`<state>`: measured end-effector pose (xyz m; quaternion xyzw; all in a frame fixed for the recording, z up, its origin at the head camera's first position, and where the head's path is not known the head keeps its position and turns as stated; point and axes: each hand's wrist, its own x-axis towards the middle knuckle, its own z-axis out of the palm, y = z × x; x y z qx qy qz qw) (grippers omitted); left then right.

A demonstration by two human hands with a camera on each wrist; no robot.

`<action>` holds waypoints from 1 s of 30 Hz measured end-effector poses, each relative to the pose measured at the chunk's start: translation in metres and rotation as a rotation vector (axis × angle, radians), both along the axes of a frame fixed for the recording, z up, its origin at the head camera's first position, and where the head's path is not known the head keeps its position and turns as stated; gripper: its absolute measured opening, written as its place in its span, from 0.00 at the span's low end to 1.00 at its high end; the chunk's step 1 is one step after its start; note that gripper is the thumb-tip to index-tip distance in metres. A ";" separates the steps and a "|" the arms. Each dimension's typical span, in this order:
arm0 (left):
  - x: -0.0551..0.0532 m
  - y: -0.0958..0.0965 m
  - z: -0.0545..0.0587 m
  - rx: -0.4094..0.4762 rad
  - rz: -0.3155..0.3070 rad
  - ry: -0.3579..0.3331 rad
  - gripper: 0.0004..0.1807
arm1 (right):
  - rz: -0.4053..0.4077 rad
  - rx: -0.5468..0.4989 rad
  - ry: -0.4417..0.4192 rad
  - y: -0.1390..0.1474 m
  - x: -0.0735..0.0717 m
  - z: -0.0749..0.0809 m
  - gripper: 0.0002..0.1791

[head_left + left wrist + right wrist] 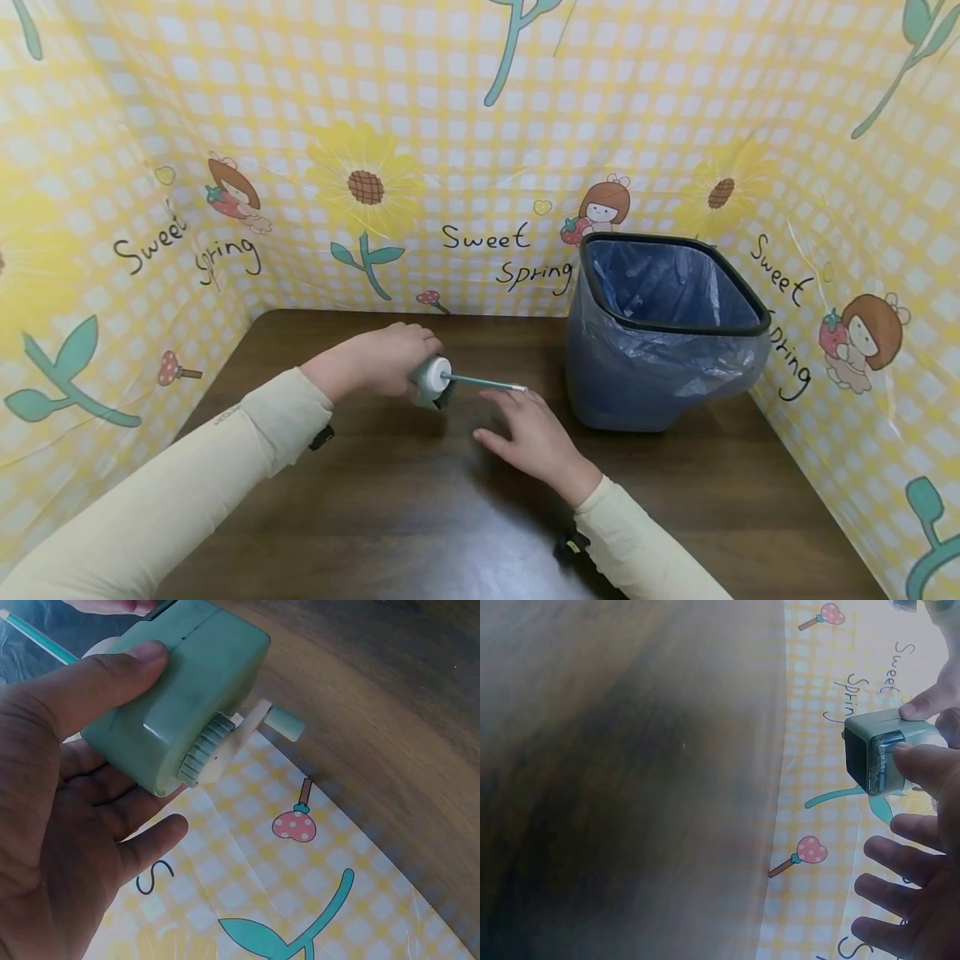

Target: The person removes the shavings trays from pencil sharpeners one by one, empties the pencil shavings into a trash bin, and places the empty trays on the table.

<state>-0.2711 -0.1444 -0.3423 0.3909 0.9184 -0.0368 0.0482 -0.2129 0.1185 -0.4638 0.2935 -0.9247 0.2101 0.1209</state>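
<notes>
A green hand-crank pencil sharpener [202, 667] is in my left hand [382, 358], thumb on one side and fingers beneath, held over the table. Its crank handle [286, 724] sticks out from the ribbed end in the left wrist view. From the white front of the sharpener, a teal pencil [483, 382] points right in the head view. Beside the pencil's outer end is my right hand [536, 437], its fingers spread; whether a fingertip touches the pencil I cannot tell. In the right wrist view, its fingers [900, 859] are apart, with the sharpener's dark window [889, 761] beyond the thumb.
A blue bin [622, 383] lined with a clear bag and rimmed in black stands at the back right of the dark wooden table [390, 517]. Yellow checked cloth [465, 167] with flowers and lettering hangs around the table's back and sides.
</notes>
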 end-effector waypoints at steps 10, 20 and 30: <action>0.001 -0.002 0.003 0.031 0.019 -0.004 0.37 | -0.006 -0.053 -0.029 -0.001 0.000 0.003 0.33; 0.003 -0.005 0.006 0.063 0.010 0.005 0.36 | 0.012 -0.112 -0.044 -0.005 -0.001 0.006 0.33; 0.004 -0.008 0.006 0.096 0.006 0.009 0.37 | 0.017 -0.161 -0.052 -0.008 -0.004 0.004 0.34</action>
